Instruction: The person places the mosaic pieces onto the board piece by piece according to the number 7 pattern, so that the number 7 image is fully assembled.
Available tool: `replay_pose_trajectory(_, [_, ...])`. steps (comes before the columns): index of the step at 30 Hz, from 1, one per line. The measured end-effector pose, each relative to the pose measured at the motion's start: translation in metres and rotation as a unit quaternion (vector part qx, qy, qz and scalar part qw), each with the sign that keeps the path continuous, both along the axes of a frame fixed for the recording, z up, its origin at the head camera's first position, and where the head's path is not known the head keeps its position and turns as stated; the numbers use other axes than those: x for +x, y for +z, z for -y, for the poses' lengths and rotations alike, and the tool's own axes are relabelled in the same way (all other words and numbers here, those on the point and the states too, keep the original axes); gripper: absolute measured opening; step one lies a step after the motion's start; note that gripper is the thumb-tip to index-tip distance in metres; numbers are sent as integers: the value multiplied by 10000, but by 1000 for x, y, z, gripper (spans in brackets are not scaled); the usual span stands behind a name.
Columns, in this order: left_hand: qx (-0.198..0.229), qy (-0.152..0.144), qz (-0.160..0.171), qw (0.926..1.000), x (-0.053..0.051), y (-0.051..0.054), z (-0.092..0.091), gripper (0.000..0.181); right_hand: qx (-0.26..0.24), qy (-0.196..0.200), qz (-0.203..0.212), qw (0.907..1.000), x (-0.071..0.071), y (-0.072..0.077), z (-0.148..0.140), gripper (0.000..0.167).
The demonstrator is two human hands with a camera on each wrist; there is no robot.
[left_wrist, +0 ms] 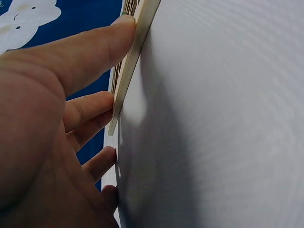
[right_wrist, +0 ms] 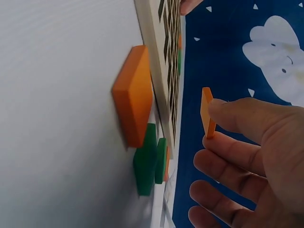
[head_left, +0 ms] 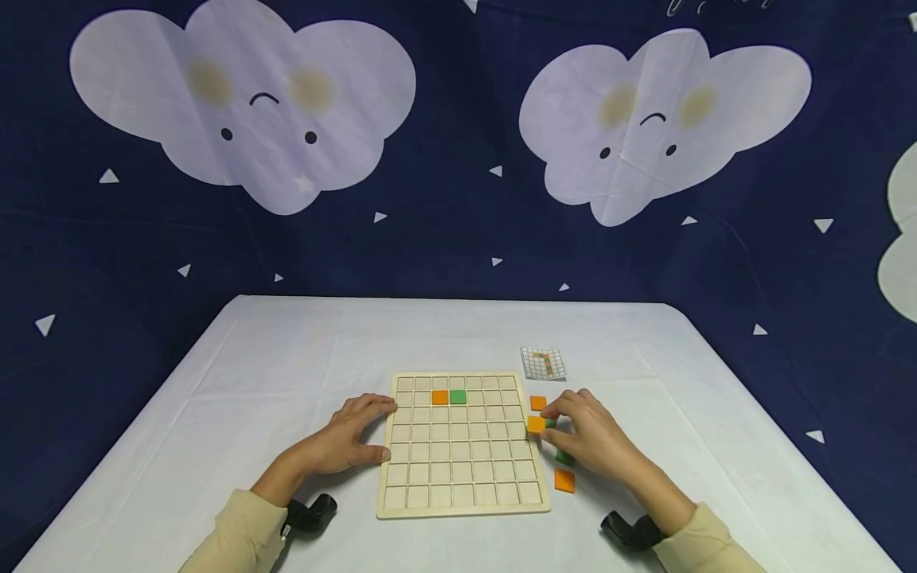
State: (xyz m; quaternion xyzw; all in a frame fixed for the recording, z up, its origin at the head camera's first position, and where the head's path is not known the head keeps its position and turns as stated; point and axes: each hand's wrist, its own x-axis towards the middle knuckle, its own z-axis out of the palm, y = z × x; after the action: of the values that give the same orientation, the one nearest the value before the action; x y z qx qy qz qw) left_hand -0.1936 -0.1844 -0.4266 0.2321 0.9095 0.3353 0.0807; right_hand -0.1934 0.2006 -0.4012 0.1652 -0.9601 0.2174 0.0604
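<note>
A wooden grid board [head_left: 462, 511] lies on the table, with an orange square tile [head_left: 440, 397] and a green square tile [head_left: 458, 396] side by side in its second row from the far edge. My left hand [head_left: 351, 436] touches the board's left edge with thumb and fingertips, fingers fairly straight. In my right hand [head_left: 591, 434], thumb and index finger pinch another orange tile [right_wrist: 207, 113], held above the table by the board's right edge. Beneath and around that hand lie loose orange tiles [head_left: 564, 481] and green tiles [right_wrist: 145, 161], some partly hidden by it.
A small printed pattern card [head_left: 543, 364] lies beyond the board's far right corner. White cloth covers the table [head_left: 301, 334]. Behind it hangs a dark blue curtain [head_left: 458, 239] with clouds. A black wrist camera [head_left: 312, 514] sits on each forearm.
</note>
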Motion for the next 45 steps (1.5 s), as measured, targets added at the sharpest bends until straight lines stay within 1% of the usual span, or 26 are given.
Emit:
replay_pose_trajectory(10, [1, 14, 38, 10000, 0, 0, 0, 69, -190, 264, -82, 9994, -6, 4, 11, 16])
replay_pose_trajectory(18, [-1, 12, 24, 10000, 0, 0, 0, 69, -245, 375, -244, 9987, -12, 7, 20, 18])
replay_pose_trajectory(25, [3, 40, 33, 10000, 0, 0, -1, 69, -375, 477, -206, 9979, -20, 6, 29, 18])
replay_pose_trajectory(33, [11, 50, 36, 10000, 0, 0, -1, 69, -406, 701, -417, 9958, -28, 7, 39, 18])
replay_pose_trajectory(36, [24, 51, 49, 10000, 0, 1, -1, 69, -418, 725, -410, 9957, -30, 8, 43, 18])
replay_pose_trajectory(45, [44, 39, 38, 10000, 0, 0, -1, 68, -456, 737, -222, 9960, -35, 9, 51, 19])
